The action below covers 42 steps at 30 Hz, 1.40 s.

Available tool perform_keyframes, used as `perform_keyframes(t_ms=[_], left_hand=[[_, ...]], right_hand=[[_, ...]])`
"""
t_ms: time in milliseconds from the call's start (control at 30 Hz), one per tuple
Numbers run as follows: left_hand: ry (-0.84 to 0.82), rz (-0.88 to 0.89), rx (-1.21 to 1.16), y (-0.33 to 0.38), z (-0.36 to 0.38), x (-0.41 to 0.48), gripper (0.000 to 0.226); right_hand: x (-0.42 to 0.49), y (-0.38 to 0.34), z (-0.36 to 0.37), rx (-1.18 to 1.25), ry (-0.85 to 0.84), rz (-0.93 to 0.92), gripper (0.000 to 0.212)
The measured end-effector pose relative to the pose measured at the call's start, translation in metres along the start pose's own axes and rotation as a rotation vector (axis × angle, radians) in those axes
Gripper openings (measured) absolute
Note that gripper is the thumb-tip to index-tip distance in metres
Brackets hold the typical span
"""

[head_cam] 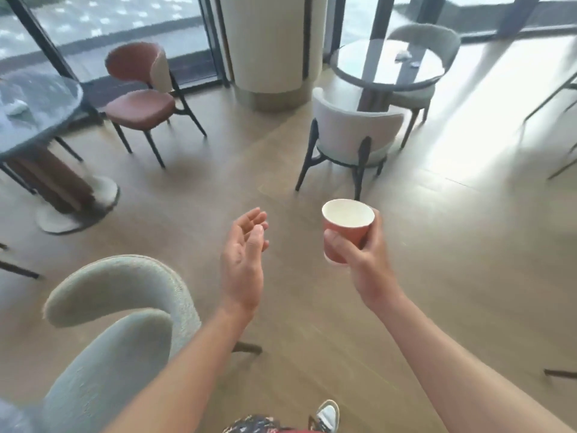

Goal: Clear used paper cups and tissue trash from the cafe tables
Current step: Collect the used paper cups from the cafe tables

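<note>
My right hand point(363, 264) grips an orange paper cup point(345, 228) with a white inside, held upright over the floor; the cup looks empty. My left hand point(245, 260) hangs beside it with relaxed fingers and holds nothing. A crumpled white tissue point(17, 107) lies on the round dark table point(46, 120) at the far left. Small bits of white tissue trash point(404, 56) lie on the round glass table point(387, 76) at the back right.
A pale green chair point(118, 310) stands close at the lower left. A brown chair point(140, 101) sits by the left table, a white chair point(352, 132) and a grey one point(427, 35) by the right table. A wide pillar point(268, 45) stands between them. Wooden floor lies ahead.
</note>
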<state>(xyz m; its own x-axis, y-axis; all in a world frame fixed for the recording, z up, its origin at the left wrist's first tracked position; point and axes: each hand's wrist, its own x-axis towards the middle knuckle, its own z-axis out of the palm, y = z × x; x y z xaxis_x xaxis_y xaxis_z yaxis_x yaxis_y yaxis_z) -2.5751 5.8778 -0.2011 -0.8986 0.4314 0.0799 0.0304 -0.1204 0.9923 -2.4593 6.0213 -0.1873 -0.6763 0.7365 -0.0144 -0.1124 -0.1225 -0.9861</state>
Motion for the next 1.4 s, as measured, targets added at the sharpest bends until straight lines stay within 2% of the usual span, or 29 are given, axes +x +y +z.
perform_keyframes(t_ms=[300,533,933,1167,1400], left_hand=[[-0.306,-0.028,-0.03,-0.022,0.193,0.052,0.034],[-0.47,-0.033,-0.067,-0.049,0.329,0.129,0.031],[-0.669,-0.045,-0.08,-0.064,0.542,0.312,0.035],[-0.715,-0.041,-0.054,-0.086,0.657,0.39,0.034],[-0.713,-0.039,-0.036,-0.121,0.805,0.465,0.035]], right_hand=[[0.061,-0.026,-0.156,-0.006,0.343,-0.05,0.059],[0.159,-0.032,-0.248,-0.009,0.513,-0.077,0.054],[0.378,-0.071,-0.363,0.023,0.688,-0.108,0.055],[0.486,-0.076,-0.442,0.028,0.747,-0.124,0.058],[0.618,-0.08,-0.559,0.038,0.753,-0.125,0.058]])
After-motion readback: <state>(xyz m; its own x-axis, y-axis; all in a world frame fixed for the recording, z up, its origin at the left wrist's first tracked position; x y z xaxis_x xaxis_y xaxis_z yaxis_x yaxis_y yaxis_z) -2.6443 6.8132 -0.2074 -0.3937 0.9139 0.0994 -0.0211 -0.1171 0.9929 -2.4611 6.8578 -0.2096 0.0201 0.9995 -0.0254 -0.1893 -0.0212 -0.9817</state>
